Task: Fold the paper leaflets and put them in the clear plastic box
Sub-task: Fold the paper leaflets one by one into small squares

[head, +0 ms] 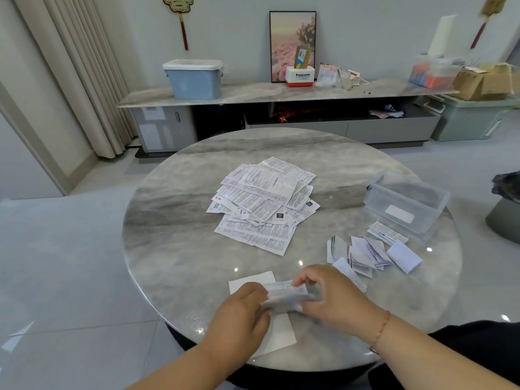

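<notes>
Left of the round marble table [174, 220] hang curtains [84, 80], with a blue bin [194, 78] on the long cabinet [253, 94] behind it. At the table's near edge, the left hand [242, 311] and right hand [332, 294] both pinch one leaflet [287, 295]. Unfolded leaflets [261, 204] lie at the table's middle; folded ones [365, 254] and the clear box [405, 204] sit on its right side.
</notes>
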The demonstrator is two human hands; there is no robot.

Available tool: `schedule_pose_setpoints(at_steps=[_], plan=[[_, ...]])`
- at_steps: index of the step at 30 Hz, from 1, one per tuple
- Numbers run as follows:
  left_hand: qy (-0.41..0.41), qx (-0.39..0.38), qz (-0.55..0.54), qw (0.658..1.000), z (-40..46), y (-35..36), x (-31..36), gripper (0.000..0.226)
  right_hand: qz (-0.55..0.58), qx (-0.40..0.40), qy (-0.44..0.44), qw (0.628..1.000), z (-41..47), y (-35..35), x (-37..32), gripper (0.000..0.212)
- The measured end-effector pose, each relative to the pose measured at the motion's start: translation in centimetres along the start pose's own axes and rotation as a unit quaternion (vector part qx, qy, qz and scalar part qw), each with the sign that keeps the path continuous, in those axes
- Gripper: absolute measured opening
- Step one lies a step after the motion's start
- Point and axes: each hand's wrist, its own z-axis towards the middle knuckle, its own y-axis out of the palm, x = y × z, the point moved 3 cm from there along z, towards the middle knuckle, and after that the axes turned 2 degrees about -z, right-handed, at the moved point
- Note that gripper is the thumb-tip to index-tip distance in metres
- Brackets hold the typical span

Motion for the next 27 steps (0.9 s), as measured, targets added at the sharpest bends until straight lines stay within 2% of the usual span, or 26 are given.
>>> schedule_pose_setpoints(at_steps=[2,4,6,8,11,14,17,19,20,22,23,24,25,27], plan=[[-0.045,0.018,-0.043,0.998,0.2,-0.2,0.1,0.011,0.039,0.006,0.037,0.999,0.7,0.8,0.5,0.020],[-0.090,0.031,-0.068,0.993,0.5,-0.4,0.2,0.027,0.019,0.029,0.069,0.997,1.3,1.6,1.0,0.022],[-0.095,0.027,-0.049,0.994,0.8,-0.4,0.2,0.034,-0.025,0.050,0.091,0.994,1.5,2.1,1.0,0.034],[-0.057,0.040,-0.007,0.998,1.1,-0.3,0.1,0.029,-0.064,0.059,0.105,0.991,1.7,2.2,0.6,0.043],[0.048,0.048,0.060,0.996,1.0,0.2,0.6,0.014,-0.067,0.052,0.123,0.989,2.0,2.3,0.6,0.040],[0.080,-0.015,0.086,0.993,0.6,0.7,1.7,0.024,0.088,0.054,0.187,0.977,2.0,2.9,0.8,0.036],[0.069,-0.026,0.097,0.993,0.9,0.8,2.0,0.018,0.262,0.024,0.240,0.934,1.4,3.4,0.2,0.040],[0.045,-0.007,0.064,0.997,1.1,0.6,1.6,0.011,0.219,0.008,0.199,0.955,0.8,2.7,-0.2,0.048],[0.032,-0.001,0.042,0.999,1.0,0.7,1.2,0.006,0.136,0.002,0.151,0.979,0.6,2.2,-0.2,0.050],[0.000,-0.014,-0.002,1.000,0.7,0.9,0.6,0.011,-0.002,-0.003,0.042,0.999,0.4,1.6,-0.1,0.040],[-0.009,-0.022,-0.014,1.000,0.6,1.0,0.4,0.015,-0.019,0.000,0.007,1.000,0.5,1.6,0.0,0.029],[-0.019,-0.026,-0.022,0.999,0.5,1.1,0.4,0.017,-0.026,0.003,-0.008,1.000,0.6,1.8,0.2,0.019],[-0.034,-0.027,-0.027,0.999,0.4,1.1,0.4,0.016,-0.036,0.010,-0.013,0.999,0.8,2.0,0.4,0.019],[-0.067,-0.016,-0.029,0.997,0.7,0.9,0.6,0.015,-0.064,0.031,-0.009,0.997,1.4,2.6,0.6,0.033]])
